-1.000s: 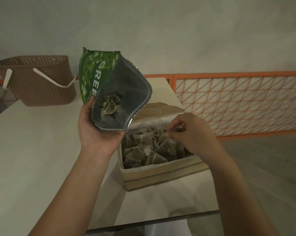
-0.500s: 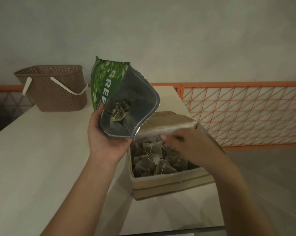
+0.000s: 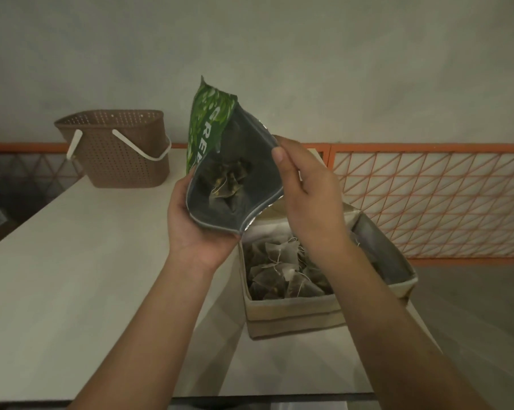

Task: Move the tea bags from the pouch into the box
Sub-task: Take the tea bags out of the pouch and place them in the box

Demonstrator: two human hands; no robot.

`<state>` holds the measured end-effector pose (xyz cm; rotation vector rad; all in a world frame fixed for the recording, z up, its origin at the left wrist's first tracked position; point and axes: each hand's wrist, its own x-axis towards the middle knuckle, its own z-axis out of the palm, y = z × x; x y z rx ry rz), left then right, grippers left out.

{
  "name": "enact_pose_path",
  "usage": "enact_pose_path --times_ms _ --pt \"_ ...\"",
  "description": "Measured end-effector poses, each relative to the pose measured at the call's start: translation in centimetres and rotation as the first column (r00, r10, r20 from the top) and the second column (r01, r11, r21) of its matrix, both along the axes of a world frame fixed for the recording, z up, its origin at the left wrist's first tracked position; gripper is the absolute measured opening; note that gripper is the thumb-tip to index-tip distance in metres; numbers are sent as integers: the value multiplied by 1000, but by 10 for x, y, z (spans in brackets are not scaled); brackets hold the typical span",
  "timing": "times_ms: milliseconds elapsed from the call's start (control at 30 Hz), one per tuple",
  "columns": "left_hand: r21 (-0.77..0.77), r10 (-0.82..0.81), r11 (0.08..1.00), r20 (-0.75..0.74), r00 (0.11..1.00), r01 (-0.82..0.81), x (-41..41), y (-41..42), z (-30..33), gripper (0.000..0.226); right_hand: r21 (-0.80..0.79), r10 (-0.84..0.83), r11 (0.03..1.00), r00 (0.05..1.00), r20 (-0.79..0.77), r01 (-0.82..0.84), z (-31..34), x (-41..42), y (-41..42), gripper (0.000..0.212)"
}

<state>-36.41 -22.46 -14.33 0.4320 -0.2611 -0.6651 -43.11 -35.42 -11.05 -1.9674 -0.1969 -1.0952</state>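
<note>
Here, head view, the only one. Your left hand point(image 3: 201, 232) cups the green pouch point(image 3: 217, 161) from beneath, grip wrapped on its lower edge, mouth tipped toward you above the far-left corner of the box point(image 3: 294, 315). Your right hand point(image 3: 306, 196) has its thumb on the pouch's right rim; whether the fingers behind pinch the film, you cannot tell. It carries no tea bag that shows.

A small clump of tea bags point(image 3: 226, 180) remains deep in the pouch. Many more tea bags point(image 3: 282, 270) already lie heaped in the box, which stands on the bench point(image 3: 72, 276) near its right edge.

Handling, as a judgement: the bags look like light, soft mesh pyramids with thin strings, likely to snag and lift in clusters. Pinch a corner or a string, not the body. The pouch film looks slick and floppy; keep holding the rim to keep the mouth open.

Hard to read: dim light; pouch lettering partly hidden; your right forearm covers part of the box. Brown perforated basket point(image 3: 116, 149) stands far left, contents unseen.
</note>
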Motion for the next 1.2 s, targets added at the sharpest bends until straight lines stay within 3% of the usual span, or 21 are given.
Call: enact_pose_path --times_ms 100,167,300,467,633,800,867,1000,1200 --pt "-11 -14 1000 105 994 15 4 3 4 86 -17 -7 1000 987 162 10 3 -5 9 30" --pt "4 -19 1000 125 992 19 4 2 7 82 -16 -24 999 980 199 27 -1 -3 13 30" --pt "16 -23 1000 29 999 23 12 -3 4 71 39 -76 997 995 69 74 -11 8 12 31" --pt "5 -13 1000 78 997 12 12 -4 0 63 4 -66 998 983 170 67 -13 0 12 31" --pt "49 3 999 1 1000 -3 18 -6 -12 76 36 -107 994 994 8 107 -24 9 8 31" --pt "1 -10 1000 89 996 10 13 -6 -5 86 14 -124 992 983 134 123 -17 -2 10 30" --pt "3 -7 1000 98 995 7 10 -9 -3 81 22 -125 992 984 130 123 -16 1 11 32" --pt "28 40 999 -30 999 -39 13 -10 -10 71 75 -100 992 995 28 98 -21 9 8 33" --pt "6 102 995 -92 991 -102 5 -8 -14 57 206 -106 974 992 62 91 -40 -2 21 41"
